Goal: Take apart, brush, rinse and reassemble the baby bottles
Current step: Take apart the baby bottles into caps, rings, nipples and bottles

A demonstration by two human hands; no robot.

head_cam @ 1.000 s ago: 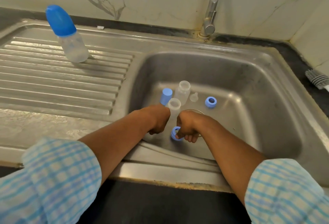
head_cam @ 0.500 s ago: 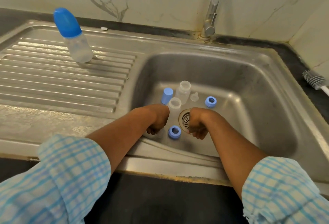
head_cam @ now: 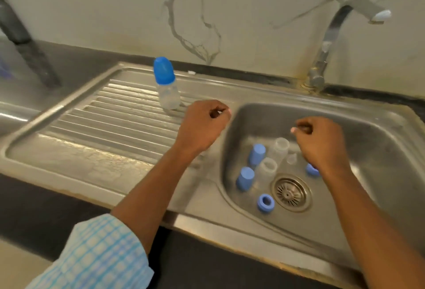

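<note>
Both hands are up out of the basin now: left hand (head_cam: 202, 125) over the ribbed drainboard (head_cam: 110, 114) edge, right hand (head_cam: 322, 141) above the basin, each curled to an empty fist. Steel sink (head_cam: 379, 132) is dull and scuffed. Inside: 2 clear plastic bodies, upright w/ open mouths, rear body (head_cam: 279, 150) & front body (head_cam: 266, 170) close together. Rear cap (head_cam: 257, 154) & front cap (head_cam: 245, 178), blue rounded cylinders, are just left of them. Small clear nipple (head_cam: 292, 158) is right of rear body. Blue ring (head_cam: 266, 203) sits beside the round slotted strainer (head_cam: 291, 192); 2nd ring (head_cam: 311, 169) is partly hidden by right hand. Bottle (head_cam: 166, 84), clear w/ blue dome cap, stands on drainboard near left hand.
</note>
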